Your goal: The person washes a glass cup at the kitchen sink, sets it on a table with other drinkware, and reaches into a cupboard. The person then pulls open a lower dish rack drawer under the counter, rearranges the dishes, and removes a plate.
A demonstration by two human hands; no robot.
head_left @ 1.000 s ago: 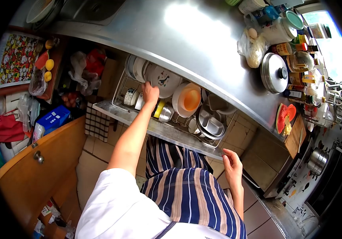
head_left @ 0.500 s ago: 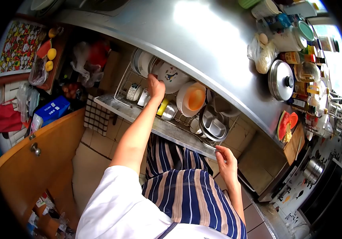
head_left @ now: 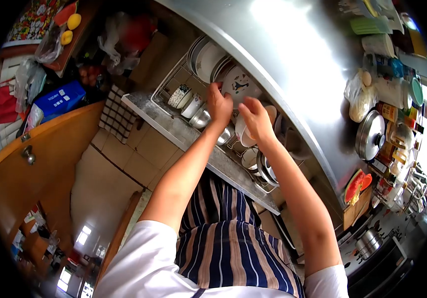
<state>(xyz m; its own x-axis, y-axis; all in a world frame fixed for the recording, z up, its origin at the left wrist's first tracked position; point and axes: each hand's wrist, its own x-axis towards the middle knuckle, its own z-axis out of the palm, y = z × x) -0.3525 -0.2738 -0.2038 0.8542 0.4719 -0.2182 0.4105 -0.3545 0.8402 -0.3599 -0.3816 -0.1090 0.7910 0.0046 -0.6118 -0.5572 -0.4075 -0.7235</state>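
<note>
A pulled-out drawer holds a wire dish rack (head_left: pixel 162 90) of crockery. My left hand (head_left: pixel 220 107) is closed at the near rim of a white plate (head_left: pixel 240 83) with a coloured bird-like pattern. Just right of it, my right hand (head_left: pixel 256 120) is over a white bowl (head_left: pixel 243 133), its bent fingers apart and slightly blurred, pointing at the plate. Whether it touches either is unclear. Further plates (head_left: pixel 207 58) stand upright at the rack's far left. Small patterned bowls (head_left: pixel 179 96) and a steel bowl (head_left: pixel 201 117) line the near side.
A steel counter (head_left: pixel 273 54) overhangs the drawer's far side. On it are a lidded pan (head_left: pixel 371 135), watermelon pieces (head_left: pixel 355 186) and several bottles and jars. The drawer's stone-like front edge (head_left: pixel 173 131) runs before my body. A wooden door (head_left: pixel 44 144) stands at the left.
My right hand has left the drawer's front edge and reached in over the bowls beside my left hand. My left hand stays at the plate. The view has shifted.
</note>
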